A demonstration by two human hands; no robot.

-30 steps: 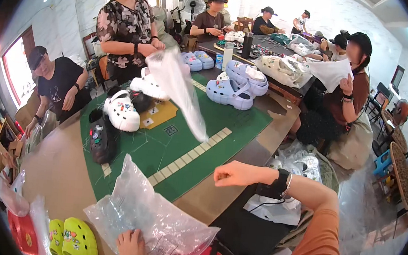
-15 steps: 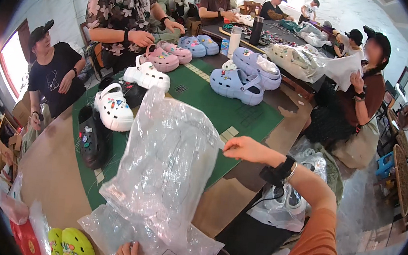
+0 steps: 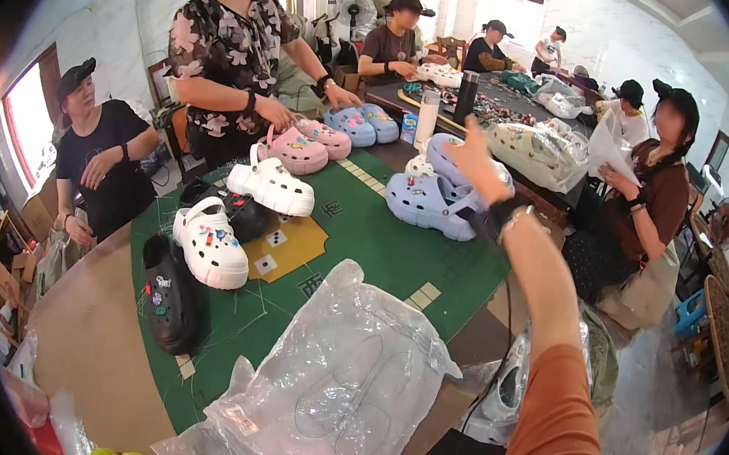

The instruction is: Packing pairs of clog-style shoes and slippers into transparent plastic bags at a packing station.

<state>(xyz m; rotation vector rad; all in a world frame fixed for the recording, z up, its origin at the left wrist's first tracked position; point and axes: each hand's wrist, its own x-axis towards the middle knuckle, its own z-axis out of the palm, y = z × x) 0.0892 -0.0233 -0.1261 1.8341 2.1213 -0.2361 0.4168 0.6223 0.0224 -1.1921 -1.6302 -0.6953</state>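
My right hand (image 3: pixel 474 163) reaches out over the far right of the green table mat (image 3: pixel 364 236), its fingers stretched and apart, a little blurred. Just beyond and below it is a pair of lavender clogs (image 3: pixel 423 205) with charms; the hand hides part of the upper one, and I cannot tell whether it touches it. A large clear plastic bag (image 3: pixel 347 382) lies crumpled on the near part of the table, holding nothing that I can make out. My left hand is out of the picture.
White clogs (image 3: pixel 211 244), a black clog (image 3: pixel 172 297), pink clogs (image 3: pixel 298 150) and blue clogs (image 3: pixel 352 127) stand along the mat's left and far sides. A co-worker's hands (image 3: pixel 275 114) are at the pink and blue pairs. Bagged shoes (image 3: pixel 501 395) lie below my right forearm.
My right hand has let go of the plastic bag and moved forward to the lavender clogs. The bag has sunk onto the table. My left hand has left the picture.
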